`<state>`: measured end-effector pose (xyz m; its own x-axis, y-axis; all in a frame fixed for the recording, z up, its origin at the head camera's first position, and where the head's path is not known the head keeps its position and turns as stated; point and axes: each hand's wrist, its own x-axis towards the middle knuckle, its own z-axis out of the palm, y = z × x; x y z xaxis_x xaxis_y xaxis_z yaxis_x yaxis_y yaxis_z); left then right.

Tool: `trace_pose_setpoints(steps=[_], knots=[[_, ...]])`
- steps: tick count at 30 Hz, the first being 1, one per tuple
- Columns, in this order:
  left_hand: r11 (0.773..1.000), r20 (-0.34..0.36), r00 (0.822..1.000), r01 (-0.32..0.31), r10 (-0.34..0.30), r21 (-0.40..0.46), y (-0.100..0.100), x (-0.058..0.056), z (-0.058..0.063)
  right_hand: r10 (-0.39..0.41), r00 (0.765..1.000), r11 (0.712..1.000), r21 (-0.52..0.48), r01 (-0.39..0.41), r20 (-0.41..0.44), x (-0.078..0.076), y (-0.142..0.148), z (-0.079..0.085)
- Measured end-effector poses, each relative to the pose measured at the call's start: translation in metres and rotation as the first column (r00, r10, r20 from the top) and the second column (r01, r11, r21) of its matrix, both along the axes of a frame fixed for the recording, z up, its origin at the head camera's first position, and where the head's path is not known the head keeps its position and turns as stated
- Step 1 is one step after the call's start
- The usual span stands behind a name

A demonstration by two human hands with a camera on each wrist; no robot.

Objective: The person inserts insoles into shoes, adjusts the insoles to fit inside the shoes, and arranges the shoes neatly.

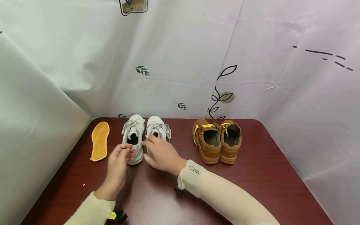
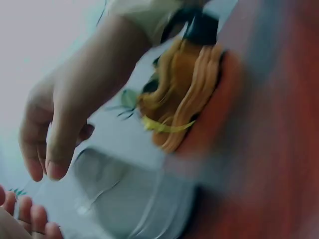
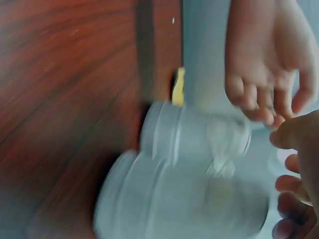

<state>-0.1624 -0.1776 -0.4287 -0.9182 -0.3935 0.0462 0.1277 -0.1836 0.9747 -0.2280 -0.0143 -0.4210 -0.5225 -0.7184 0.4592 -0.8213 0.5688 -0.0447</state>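
Observation:
Two white lace-up shoes stand side by side on the table: the left shoe [image 1: 137, 157] shows its dark inside, while the right shoe [image 1: 154, 120] is partly covered by a hand. Just in front of the left shoe is my left hand [image 1: 118, 165], its fingers loosely bent and nothing seen in them. Over the heel of the right shoe hovers my right hand [image 1: 163, 154], fingers bent downward. In the right wrist view the left hand [image 3: 269, 64] and right hand [image 3: 299, 169] come close together above the blurred shoes; no held thing shows.
A yellow-orange insole [image 1: 99, 140] lies left of the white shoes. To the right stands a pair of brown shoes [image 1: 211, 154] with yellow laces. A tiny pale scrap [image 1: 83, 184] lies on the dark red table [image 1: 267, 175]. White printed sheeting [image 1: 180, 62] rises behind and at both sides.

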Motion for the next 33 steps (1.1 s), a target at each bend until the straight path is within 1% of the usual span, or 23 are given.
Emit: trace_pose_setpoints(steps=[1, 2, 4, 6, 10, 12, 15, 17, 19, 22, 24, 26, 29, 33], knots=[[0.999, -0.034, 0.999, -0.033, 0.034, 0.031, -0.006, -0.001, 0.003, 0.01, 1.0, 0.999, 0.034, -0.009, -0.029, 0.002, -0.007, 0.004], [0.997, -0.058, 0.996, -0.06, 0.063, 0.05, -0.012, -0.003, 0.006, 0.017, 0.999, 0.997, 0.073, -0.014, -0.042, 0.005, -0.014, 0.007], [0.992, -0.079, 0.991, -0.098, 0.104, 0.079, -0.024, -0.008, 0.009, 0.012, 1.0, 0.989, 0.148, -0.008, -0.026, 0.009, -0.028, 0.011], [0.99, -0.057, 0.991, -0.12, 0.124, 0.069, -0.034, -0.013, 0.01, -0.02, 1.0, 0.978, 0.209, 0.016, 0.018, 0.011, -0.041, 0.013], [0.993, 0.035, 0.993, -0.115, 0.114, 0.04, -0.048, -0.021, 0.005, -0.112, 0.99, 0.954, 0.288, 0.084, 0.083, 0.012, -0.062, 0.012], [0.995, 0.082, 0.992, -0.096, 0.093, 0.026, -0.053, -0.024, 0.002, -0.159, 0.981, 0.942, 0.315, 0.117, 0.109, 0.01, -0.071, 0.011], [0.999, 0.133, 0.99, -0.052, 0.051, 0.009, -0.059, -0.028, -0.001, -0.229, 0.965, 0.925, 0.337, 0.174, 0.129, 0.007, -0.081, 0.008], [1.0, 0.161, 0.987, -0.016, 0.016, -0.004, -0.062, -0.03, -0.001, -0.261, 0.958, 0.918, 0.34, 0.207, 0.121, 0.006, -0.086, 0.006], [0.999, 0.183, 0.983, 0.031, -0.026, -0.03, -0.065, -0.032, 0.0, -0.275, 0.956, 0.919, 0.32, 0.23, 0.103, 0.007, -0.088, 0.003], [0.992, 0.215, 0.972, 0.108, -0.09, -0.071, -0.071, -0.036, 0.0, -0.275, 0.957, 0.931, 0.276, 0.241, 0.092, 0.01, -0.088, -0.001], [0.982, 0.245, 0.961, 0.156, -0.127, -0.105, -0.075, -0.039, 0.0, -0.264, 0.96, 0.939, 0.25, 0.235, 0.092, 0.013, -0.087, -0.004], [0.975, 0.275, 0.949, 0.188, -0.151, -0.116, -0.077, -0.042, 0.0, -0.248, 0.966, 0.945, 0.237, 0.226, 0.069, 0.016, -0.086, -0.008], [0.97, 0.328, 0.928, 0.221, -0.176, -0.103, -0.08, -0.049, 0.0, -0.232, 0.973, 0.95, 0.218, 0.223, 0.018, 0.022, -0.085, -0.015], [0.969, 0.366, 0.903, 0.245, -0.226, -0.006, -0.087, -0.058, -0.002, -0.209, 0.977, 0.956, 0.201, 0.214, -0.046, 0.03, -0.082, -0.022]])
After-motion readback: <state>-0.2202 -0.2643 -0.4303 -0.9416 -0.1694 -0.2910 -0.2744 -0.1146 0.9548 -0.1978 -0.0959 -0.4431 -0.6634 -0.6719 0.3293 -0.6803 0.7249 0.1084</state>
